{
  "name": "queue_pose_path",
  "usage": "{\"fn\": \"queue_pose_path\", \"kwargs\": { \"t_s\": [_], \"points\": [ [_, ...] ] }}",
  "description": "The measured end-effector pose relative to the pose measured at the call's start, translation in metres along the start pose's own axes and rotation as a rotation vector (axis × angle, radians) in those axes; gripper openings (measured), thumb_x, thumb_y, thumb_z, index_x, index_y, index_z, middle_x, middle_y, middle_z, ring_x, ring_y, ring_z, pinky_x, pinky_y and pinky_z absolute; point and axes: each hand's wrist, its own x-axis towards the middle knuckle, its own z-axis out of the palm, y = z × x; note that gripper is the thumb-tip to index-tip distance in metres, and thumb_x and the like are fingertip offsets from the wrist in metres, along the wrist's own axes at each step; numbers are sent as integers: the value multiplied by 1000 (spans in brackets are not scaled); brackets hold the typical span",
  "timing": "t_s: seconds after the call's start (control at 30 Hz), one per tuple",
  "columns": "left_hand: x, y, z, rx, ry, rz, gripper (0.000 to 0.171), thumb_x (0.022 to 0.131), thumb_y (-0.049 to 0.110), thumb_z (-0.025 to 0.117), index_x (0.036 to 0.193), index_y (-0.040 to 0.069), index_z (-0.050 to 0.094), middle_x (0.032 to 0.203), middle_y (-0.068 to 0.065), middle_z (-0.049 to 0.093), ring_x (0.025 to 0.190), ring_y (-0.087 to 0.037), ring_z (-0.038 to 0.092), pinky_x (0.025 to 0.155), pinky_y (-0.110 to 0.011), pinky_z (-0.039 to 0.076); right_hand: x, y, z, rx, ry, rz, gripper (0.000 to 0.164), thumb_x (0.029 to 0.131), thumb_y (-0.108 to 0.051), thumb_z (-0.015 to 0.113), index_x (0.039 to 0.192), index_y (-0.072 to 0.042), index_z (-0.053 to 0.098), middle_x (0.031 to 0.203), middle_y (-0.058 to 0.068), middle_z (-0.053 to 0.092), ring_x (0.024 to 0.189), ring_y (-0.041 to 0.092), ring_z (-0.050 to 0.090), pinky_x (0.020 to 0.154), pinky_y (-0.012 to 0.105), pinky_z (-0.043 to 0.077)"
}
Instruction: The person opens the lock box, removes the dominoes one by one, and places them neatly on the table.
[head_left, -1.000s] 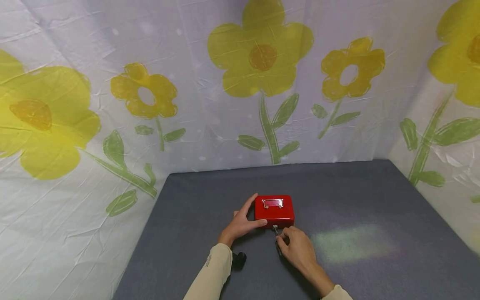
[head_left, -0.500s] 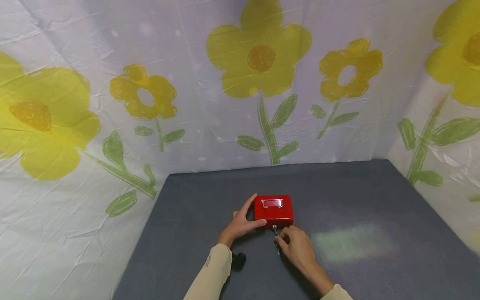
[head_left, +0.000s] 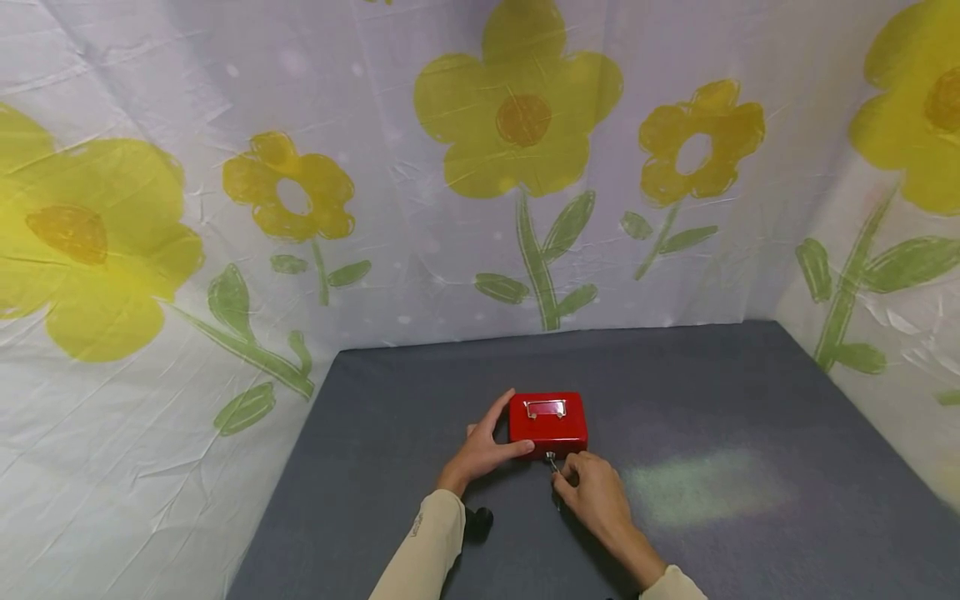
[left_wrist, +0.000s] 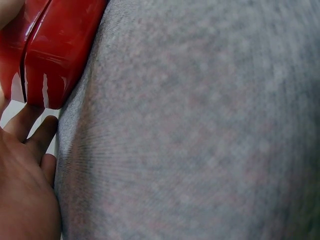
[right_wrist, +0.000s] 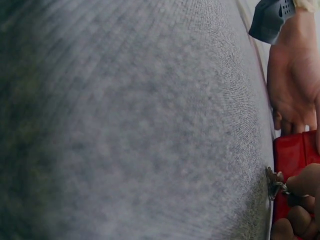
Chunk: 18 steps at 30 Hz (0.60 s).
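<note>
A small red metal cash box (head_left: 551, 432) with a silver handle (head_left: 546, 408) on its lid stands on the dark grey table. My left hand (head_left: 483, 452) holds it at the left, thumb on the front edge and the other fingers along the side. At the lock on the front, my right hand (head_left: 597, 493) pinches a key (head_left: 553, 464) between thumb and forefinger. Other keys on a ring (right_wrist: 273, 185) dangle below those fingers in the right wrist view. The lid is down, and a dark seam runs round the red side (left_wrist: 55, 55) in the left wrist view.
The grey table surface (head_left: 390, 433) stretches out around the box, with a pale patch of light (head_left: 712, 487) at right. White cloth walls (head_left: 420, 275) with yellow flowers rise behind and beside it. A black device (head_left: 478, 524) sits under the left wrist.
Both hands and the box keep their places. The keys hanging below the right hand shift slightly, and the head view moves a little.
</note>
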Motion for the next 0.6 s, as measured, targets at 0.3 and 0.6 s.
{"fn": "queue_pose_path", "kwargs": {
  "t_s": [0.3,0.6],
  "points": [
    [0,0,0,-12,-5,-6,91,78,60,79,153,56,28,167,4,30,139,-38,28,108,-72,34,1,-2,3,-15,-32,-10,23,81,-17,86,69,-21,67,69,-8,62,59,5,43,56,23,38],
    [-1,0,0,-12,-5,-1,91,78,59,79,153,57,28,168,4,30,139,-37,28,108,-72,34,3,-2,4,16,-44,13,16,79,-19,88,74,-19,73,70,-8,71,58,5,44,55,22,38]
  ]
}}
